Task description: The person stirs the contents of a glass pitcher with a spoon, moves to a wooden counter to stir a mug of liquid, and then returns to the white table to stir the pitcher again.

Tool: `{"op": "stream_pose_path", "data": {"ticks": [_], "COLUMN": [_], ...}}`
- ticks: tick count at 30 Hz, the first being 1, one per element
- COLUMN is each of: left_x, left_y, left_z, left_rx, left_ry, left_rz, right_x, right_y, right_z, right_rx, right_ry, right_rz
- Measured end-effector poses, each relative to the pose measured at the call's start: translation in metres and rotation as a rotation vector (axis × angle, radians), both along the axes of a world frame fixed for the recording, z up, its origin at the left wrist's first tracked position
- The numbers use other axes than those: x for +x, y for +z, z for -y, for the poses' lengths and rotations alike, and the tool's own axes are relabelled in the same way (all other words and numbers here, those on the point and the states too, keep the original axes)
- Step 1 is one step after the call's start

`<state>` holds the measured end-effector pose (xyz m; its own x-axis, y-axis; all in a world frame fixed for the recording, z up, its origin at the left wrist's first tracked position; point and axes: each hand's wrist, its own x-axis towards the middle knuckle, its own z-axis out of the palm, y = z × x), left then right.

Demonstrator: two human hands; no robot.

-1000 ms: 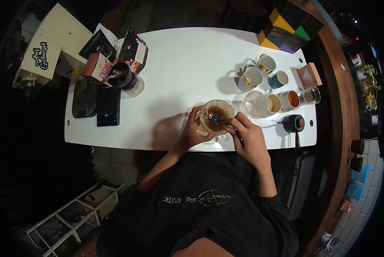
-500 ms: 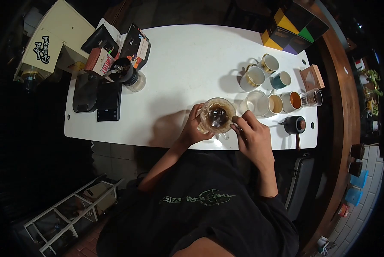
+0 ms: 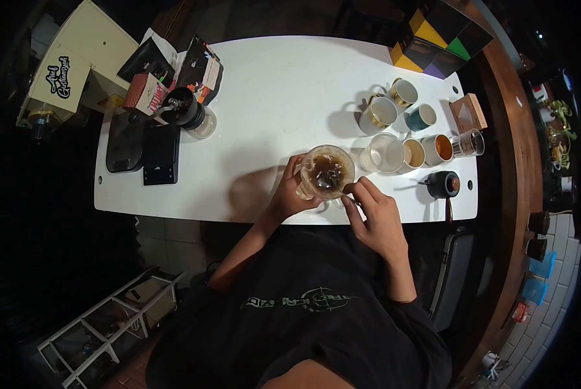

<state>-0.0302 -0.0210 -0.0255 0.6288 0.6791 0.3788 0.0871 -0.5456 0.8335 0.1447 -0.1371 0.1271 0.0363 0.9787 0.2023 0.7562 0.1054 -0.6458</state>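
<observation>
A round clear vessel with a brown-stained inner wall, like a coffee dripper, is near the table's front edge. Dark brown coffee with bright reflections shows inside it. My left hand wraps around its left side, fingers closed on it. At its lower right rim, my right hand has thumb and forefinger pinched together; whatever lies between them is too small to make out. A clear handle juts out below the vessel. A clear glass jug stands just right of it.
Several cups, including a teal cup and an orange-lined cup, stand at the right. Nearby are a small black pot and a wooden block. At left are a black scale, a glass jar and a cream grinder.
My right hand has shifted slightly down and left at the rim. The coffee surface looks wider and browner, with different reflections. My left hand keeps its hold.
</observation>
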Motion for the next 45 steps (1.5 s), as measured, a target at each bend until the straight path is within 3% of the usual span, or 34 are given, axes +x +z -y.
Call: {"op": "stream_pose_path", "data": {"ticks": [15,18,30,40,43,45], "left_x": [-0.001,-0.003,-0.004,-0.002,-0.003,-0.002], "left_y": [-0.008,-0.007,-0.003,0.003,0.002,-0.001], "left_z": [0.000,-0.001,-0.001,0.000,0.001,0.003], "left_rx": [-0.177,-0.072,-0.148,-0.132,-0.109,-0.225], "left_ry": [-0.025,-0.033,-0.056,-0.033,-0.043,-0.050], "left_rz": [-0.035,-0.048,-0.068,-0.032,-0.037,-0.005], "right_x": [0.014,0.014,0.021,0.019,0.016,0.013], "right_y": [0.012,0.006,0.002,0.003,-0.002,-0.003], "right_z": [0.007,0.004,-0.008,-0.008,-0.008,-0.007], "right_rx": [0.031,-0.002,0.049,0.082,0.052,0.043], "right_ry": [-0.010,0.015,0.016,-0.023,0.002,0.019], "right_rz": [-0.243,-0.168,0.125,0.163,0.097,0.012]}}
